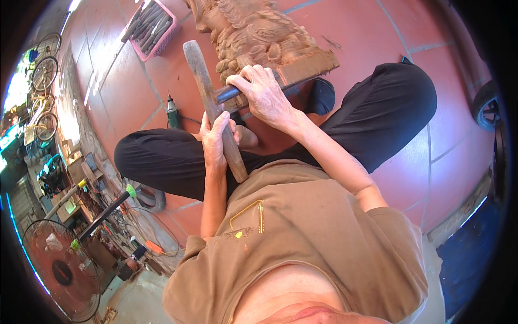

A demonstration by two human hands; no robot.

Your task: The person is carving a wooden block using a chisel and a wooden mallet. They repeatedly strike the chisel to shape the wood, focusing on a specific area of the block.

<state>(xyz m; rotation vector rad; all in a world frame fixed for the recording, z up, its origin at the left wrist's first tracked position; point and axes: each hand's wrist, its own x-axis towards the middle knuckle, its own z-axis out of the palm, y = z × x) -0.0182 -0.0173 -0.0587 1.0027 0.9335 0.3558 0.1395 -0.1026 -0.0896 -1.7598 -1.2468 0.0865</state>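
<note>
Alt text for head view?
Left hand grips a wooden bar; right hand holds a blue-ended tool, that end at the bar. Beyond, a carved wood block sits on red tiles, with a pink basket of slim items to its left.

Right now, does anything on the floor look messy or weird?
A little: thin dark streaks show on the floor, just right of the carving. They look odd because the red around them is plain. I can't tell if they're scraps or stains.

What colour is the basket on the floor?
The basket is pink, seen best in the head view.
</note>
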